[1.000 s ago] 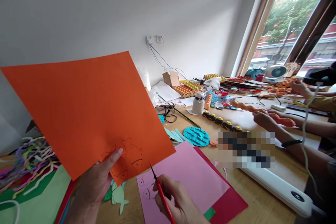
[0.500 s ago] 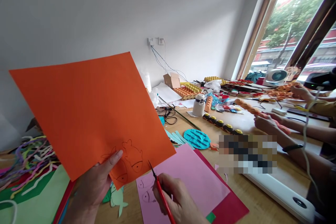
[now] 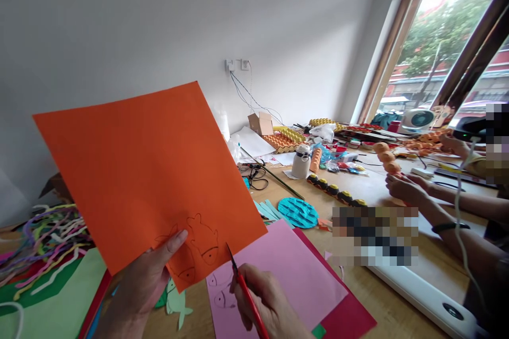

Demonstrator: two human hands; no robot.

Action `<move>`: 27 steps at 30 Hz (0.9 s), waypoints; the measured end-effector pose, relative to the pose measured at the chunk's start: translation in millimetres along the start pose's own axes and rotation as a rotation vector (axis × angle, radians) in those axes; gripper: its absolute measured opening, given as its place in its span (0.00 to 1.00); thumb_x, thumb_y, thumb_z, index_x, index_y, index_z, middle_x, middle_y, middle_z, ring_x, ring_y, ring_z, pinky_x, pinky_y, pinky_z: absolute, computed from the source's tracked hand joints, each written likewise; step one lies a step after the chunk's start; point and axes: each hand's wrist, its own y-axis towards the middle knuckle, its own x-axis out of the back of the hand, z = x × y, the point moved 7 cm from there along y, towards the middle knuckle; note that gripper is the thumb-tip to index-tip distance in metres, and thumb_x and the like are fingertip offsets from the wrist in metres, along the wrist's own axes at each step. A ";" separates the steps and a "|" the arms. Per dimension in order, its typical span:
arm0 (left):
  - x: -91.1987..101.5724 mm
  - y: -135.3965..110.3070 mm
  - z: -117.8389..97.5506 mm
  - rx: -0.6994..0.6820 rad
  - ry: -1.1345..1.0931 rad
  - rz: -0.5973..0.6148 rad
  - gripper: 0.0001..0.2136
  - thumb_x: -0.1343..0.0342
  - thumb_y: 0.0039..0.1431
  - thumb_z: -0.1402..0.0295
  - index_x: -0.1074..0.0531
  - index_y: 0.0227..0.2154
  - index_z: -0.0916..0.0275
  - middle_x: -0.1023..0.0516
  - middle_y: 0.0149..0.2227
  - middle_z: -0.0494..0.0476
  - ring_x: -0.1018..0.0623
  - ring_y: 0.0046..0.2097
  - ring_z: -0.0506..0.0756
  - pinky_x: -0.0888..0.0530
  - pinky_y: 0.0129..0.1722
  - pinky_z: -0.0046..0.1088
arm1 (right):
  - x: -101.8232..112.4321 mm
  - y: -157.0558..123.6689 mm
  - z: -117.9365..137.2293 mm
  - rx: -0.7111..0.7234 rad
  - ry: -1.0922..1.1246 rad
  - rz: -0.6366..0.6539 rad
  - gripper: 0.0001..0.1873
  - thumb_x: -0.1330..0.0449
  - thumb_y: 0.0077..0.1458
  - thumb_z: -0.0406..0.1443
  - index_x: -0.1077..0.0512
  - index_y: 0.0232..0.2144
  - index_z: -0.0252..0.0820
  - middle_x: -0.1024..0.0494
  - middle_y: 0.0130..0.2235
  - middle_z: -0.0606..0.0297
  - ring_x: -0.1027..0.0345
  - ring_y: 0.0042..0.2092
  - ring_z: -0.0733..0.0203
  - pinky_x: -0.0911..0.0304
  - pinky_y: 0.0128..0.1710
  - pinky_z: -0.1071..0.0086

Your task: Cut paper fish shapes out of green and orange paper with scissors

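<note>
My left hand (image 3: 149, 280) grips the lower edge of a large orange paper sheet (image 3: 147, 159), thumb on the front. Two fish outlines are drawn in dark line near its bottom corner, one partly under my thumb. Red-handled scissors (image 3: 251, 299) are in my right hand (image 3: 274, 302), their dark blade at the sheet's lower right edge beside the fish. Beneath lies a pink sheet (image 3: 294, 275) with more drawn fish, on top of a dark red sheet (image 3: 345, 310). A pale green paper fish (image 3: 176, 299) lies on the table under the orange sheet.
Colourful fuzzy strips (image 3: 51, 243) and green sheets (image 3: 63, 291) lie at left. A blue textured disc (image 3: 298, 212), a white bottle (image 3: 301, 161) and a row of black-and-yellow cups (image 3: 334, 189) stand beyond. At right, another person's hands (image 3: 405, 188) hold an orange egg-carton strip (image 3: 386, 158).
The orange sheet's far left corner has swung slightly right and down. My hands and the scissors have barely moved. The other person's orange strip is now tilted more upright.
</note>
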 end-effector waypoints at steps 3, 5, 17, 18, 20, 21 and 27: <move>-0.5 -0.8 -3.8 -0.035 -0.088 -0.050 0.17 0.36 0.50 0.64 0.24 0.45 0.52 0.18 0.47 0.50 0.40 0.65 0.60 0.34 0.61 0.38 | 1.8 -2.6 2.7 -0.031 0.027 0.003 0.25 0.51 0.56 0.57 0.39 0.24 0.43 0.38 0.21 0.70 0.42 0.24 0.66 0.46 0.24 0.75; -1.1 -0.9 -6.1 -0.048 -0.121 -0.068 0.18 0.35 0.49 0.65 0.24 0.45 0.52 0.18 0.47 0.49 0.38 0.65 0.59 0.32 0.60 0.36 | 2.3 -4.3 2.8 -0.062 0.057 0.027 0.26 0.50 0.55 0.58 0.38 0.24 0.43 0.37 0.21 0.70 0.42 0.24 0.65 0.46 0.24 0.74; -9.6 -4.1 -21.1 -0.054 -0.089 -0.042 0.27 0.33 0.46 0.66 0.29 0.52 0.49 0.21 0.51 0.49 0.36 0.63 0.60 0.34 0.61 0.39 | -2.8 -7.2 4.3 -0.062 0.198 0.097 0.32 0.54 0.55 0.62 0.32 0.31 0.39 0.36 0.20 0.71 0.45 0.25 0.66 0.47 0.30 0.72; -10.1 -4.1 -21.3 -0.052 -0.067 -0.038 0.27 0.33 0.46 0.66 0.29 0.52 0.50 0.21 0.52 0.50 0.37 0.64 0.60 0.35 0.62 0.39 | -2.5 -6.9 3.7 -0.071 0.185 0.090 0.32 0.53 0.55 0.62 0.33 0.30 0.39 0.35 0.20 0.71 0.44 0.25 0.66 0.47 0.30 0.72; -8.5 -4.0 -22.1 -0.061 0.001 -0.057 0.27 0.33 0.46 0.67 0.29 0.52 0.51 0.22 0.53 0.50 0.39 0.65 0.60 0.38 0.63 0.41 | -0.9 -6.1 1.6 -0.093 0.152 0.065 0.31 0.51 0.53 0.62 0.33 0.28 0.40 0.34 0.20 0.70 0.43 0.25 0.65 0.46 0.29 0.72; -7.0 -4.1 -22.4 -0.067 0.024 -0.073 0.26 0.33 0.46 0.67 0.28 0.51 0.51 0.23 0.53 0.50 0.39 0.65 0.61 0.38 0.63 0.41 | 0.0 -5.6 0.5 -0.099 0.139 0.053 0.31 0.50 0.52 0.62 0.34 0.27 0.40 0.34 0.20 0.70 0.42 0.25 0.65 0.46 0.28 0.72; -7.3 -3.8 -15.5 -0.033 -0.038 -0.049 0.25 0.33 0.46 0.66 0.27 0.50 0.53 0.20 0.50 0.52 0.37 0.64 0.63 0.33 0.60 0.43 | -2.4 -4.2 -7.4 -0.131 0.187 0.041 0.32 0.49 0.50 0.63 0.34 0.28 0.39 0.35 0.17 0.72 0.45 0.22 0.67 0.49 0.25 0.72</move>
